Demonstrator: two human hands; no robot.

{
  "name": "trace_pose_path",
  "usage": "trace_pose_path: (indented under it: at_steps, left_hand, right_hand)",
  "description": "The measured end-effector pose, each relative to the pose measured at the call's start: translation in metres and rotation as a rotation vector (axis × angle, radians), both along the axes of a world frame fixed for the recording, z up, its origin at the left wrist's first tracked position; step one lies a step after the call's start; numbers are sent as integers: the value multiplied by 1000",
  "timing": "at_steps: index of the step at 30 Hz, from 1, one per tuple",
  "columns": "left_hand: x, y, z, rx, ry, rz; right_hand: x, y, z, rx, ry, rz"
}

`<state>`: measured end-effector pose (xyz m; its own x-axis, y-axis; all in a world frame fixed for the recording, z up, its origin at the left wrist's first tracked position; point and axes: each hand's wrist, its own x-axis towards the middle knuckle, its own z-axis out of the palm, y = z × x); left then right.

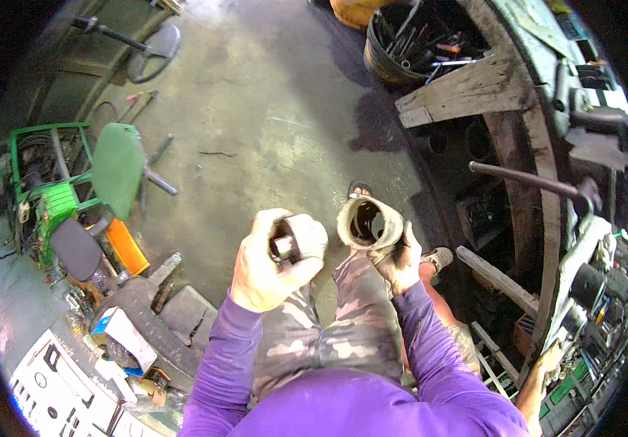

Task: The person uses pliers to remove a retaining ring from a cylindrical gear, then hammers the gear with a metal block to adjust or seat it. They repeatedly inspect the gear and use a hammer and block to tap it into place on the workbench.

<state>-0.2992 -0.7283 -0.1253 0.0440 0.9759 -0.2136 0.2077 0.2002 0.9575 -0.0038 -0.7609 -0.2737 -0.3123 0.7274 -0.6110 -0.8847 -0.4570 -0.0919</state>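
Observation:
My left hand is closed around a short, round, pale metal part that looks like a piston, with a dark hollow facing up between the thumb and fingers. In my right hand is an open-ended metal cylinder sleeve, gripped at its lower right side. The sleeve tilts so that its dark, stained bore shows. Both parts are up in front of my lap, side by side with a small gap between them.
At right runs a wooden workbench crowded with tools; another person's hand rests at its edge. A bucket of tools stands far right. Left are a green chair, an orange bin and a white parts board.

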Motion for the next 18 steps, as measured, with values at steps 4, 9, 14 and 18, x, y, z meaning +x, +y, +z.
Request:
trace_pose_path:
  at_steps: [4,9,14,18]
  left_hand:
    - [-35,-21,100,238,332,-151]
    - [-69,-70,174,272,400,-179]
    - [-86,-97,207,278,471,-168]
    - [-83,-94,213,260,402,-168]
  right_hand:
    - [-64,-21,75,-6,20,20]
    - [-105,-46,143,103,41,116]
    - [-114,-58,181,206,-74,168]
    - [-99,-52,187,202,-61,203]
